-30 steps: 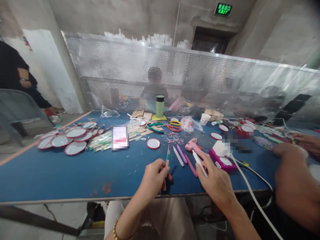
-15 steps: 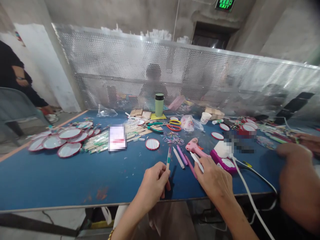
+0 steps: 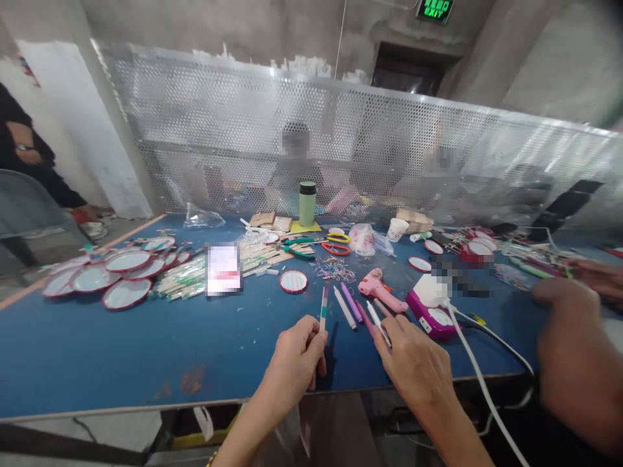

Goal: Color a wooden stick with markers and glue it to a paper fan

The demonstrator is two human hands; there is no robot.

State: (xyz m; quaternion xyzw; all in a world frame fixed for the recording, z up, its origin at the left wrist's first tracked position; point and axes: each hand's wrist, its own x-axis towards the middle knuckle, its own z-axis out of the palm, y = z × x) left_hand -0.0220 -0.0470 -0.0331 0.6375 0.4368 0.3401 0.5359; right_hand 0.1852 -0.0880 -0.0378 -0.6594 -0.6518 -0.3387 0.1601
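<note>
Fingers pinched together, left hand [image 3: 298, 353] has a colour-banded stick [image 3: 324, 314], tip at twelve o'clock; right hand [image 3: 413, 353] touches a white marker [image 3: 372, 314], can't tell if gripped. Pink glue gun [image 3: 377, 289] near, at eleven. Blue tabletop [image 3: 219, 350] stretches toward nine, front edge [image 3: 146, 407] at six.

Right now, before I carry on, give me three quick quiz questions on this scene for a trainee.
1. What does the person's left hand hold?
2. True or false: the glue gun lies to the left of the purple box in the picture.
3. Fill in the colour: the green bottle stands on a ____ sheet.

Key:
1. A stick with coloured bands.
2. True.
3. Yellow.
</note>
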